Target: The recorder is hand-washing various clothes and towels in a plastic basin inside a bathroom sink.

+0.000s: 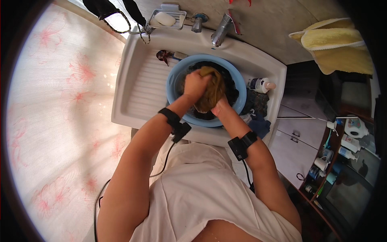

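A wet olive-brown cloth (213,90) is bunched up between my hands over a light blue basin (172,82). My left hand (196,85) is closed on the cloth's upper left part. From the lower right, my right hand (220,107) holds the cloth, its fingers mostly hidden behind the fabric. Dark wet fabric (230,82) lies in the basin around and under my hands. The basin stands in a white sink (139,80) with a ribbed draining side on the left.
A faucet (219,34) rises behind the basin. A white bottle (260,85) and dark wet clothes (258,105) lie at its right, a brush (177,55) at its upper left. A soap dish (167,19), yellow towel (334,44) and patterned curtain (68,101) surround the sink.
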A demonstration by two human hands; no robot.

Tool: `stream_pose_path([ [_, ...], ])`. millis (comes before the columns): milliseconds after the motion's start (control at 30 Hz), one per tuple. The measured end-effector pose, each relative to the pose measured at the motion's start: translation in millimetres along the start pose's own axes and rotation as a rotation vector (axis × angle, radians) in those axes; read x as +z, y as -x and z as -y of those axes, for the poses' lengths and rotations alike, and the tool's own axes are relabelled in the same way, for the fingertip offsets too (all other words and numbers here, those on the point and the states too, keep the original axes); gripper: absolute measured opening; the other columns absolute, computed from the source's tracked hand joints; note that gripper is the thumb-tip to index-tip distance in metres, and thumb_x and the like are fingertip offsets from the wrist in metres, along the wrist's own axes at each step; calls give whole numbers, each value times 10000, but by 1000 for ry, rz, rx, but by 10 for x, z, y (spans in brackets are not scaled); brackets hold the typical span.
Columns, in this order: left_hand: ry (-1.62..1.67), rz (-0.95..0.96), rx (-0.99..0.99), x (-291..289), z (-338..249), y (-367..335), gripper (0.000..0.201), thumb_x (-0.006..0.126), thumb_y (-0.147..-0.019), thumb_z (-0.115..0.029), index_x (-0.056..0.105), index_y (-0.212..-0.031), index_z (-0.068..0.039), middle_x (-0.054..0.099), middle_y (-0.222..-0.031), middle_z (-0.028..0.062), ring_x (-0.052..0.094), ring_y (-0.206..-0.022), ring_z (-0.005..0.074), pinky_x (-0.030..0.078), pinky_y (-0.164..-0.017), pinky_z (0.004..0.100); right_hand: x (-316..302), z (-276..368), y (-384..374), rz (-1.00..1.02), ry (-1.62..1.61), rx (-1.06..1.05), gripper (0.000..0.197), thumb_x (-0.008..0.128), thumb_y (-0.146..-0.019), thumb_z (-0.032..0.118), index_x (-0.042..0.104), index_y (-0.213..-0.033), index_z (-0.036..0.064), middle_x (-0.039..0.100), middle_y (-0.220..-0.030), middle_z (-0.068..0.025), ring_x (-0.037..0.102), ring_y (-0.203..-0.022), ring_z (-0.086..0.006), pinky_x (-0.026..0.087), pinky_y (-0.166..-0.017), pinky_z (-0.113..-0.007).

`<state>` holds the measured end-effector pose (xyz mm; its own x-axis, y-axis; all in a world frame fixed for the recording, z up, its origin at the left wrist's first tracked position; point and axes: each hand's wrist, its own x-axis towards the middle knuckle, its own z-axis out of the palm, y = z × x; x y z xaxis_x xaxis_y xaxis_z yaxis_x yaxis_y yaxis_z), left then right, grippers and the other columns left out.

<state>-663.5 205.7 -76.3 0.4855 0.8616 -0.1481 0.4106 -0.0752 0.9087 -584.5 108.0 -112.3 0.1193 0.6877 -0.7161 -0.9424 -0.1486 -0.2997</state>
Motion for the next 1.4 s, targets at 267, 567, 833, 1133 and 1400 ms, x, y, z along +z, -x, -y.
stream_pose_path([
  [267, -427, -86, -113, -566, 310, -244, 460, 679, -748, -441, 624, -967, -39, 668, -835, 181, 631, -833, 382, 496, -749, 459, 35, 436, 348, -153, 912, -220, 416, 552, -909, 389, 549, -1167, 62, 616, -1095, -76, 617, -1004, -213, 519, -853, -379],
  [567, -596, 344, 172, -430, 1013, 35, 748, 779, -661, -384, 475, -1294, -126, 480, -1301, 170, 462, -1190, 335, 412, -939, 422, -330, 347, -127, -536, 2131, -587, 690, 661, -789, 484, 454, -1339, 123, 299, -1436, -195, 329, -1294, -392, 328, -979, -580],
  [833, -1025, 461, 151, -76, 1327, -91, 1027, 781, -641, -372, 207, -1456, -124, 335, -1433, 144, 236, -1379, 294, 178, -1123, 448, -345, 142, -690, -58, 2364, -539, 634, 576, -837, 506, 390, -1401, 282, 88, -1549, -60, 51, -1414, -361, 68, -1077, -642],
  [1133, -1095, 618, 15, 161, 1731, -187, 397, 436, -876, -164, 527, -1247, -56, 557, -1232, 181, 466, -1217, 279, 196, -1122, 423, -384, 38, -990, -109, 2377, -452, 565, 503, -877, 477, 457, -1359, 187, 196, -1512, -90, 109, -1403, -358, 59, -1080, -634],
  [1400, -1129, 578, 150, 127, 1902, -211, 319, 474, -858, -162, 616, -1125, -62, 577, -1185, 160, 532, -1144, 298, 396, -988, 404, -461, -71, -1156, -225, 2450, -469, 503, 507, -874, 435, 535, -1290, 153, 259, -1481, -108, 184, -1378, -349, 71, -1066, -658],
])
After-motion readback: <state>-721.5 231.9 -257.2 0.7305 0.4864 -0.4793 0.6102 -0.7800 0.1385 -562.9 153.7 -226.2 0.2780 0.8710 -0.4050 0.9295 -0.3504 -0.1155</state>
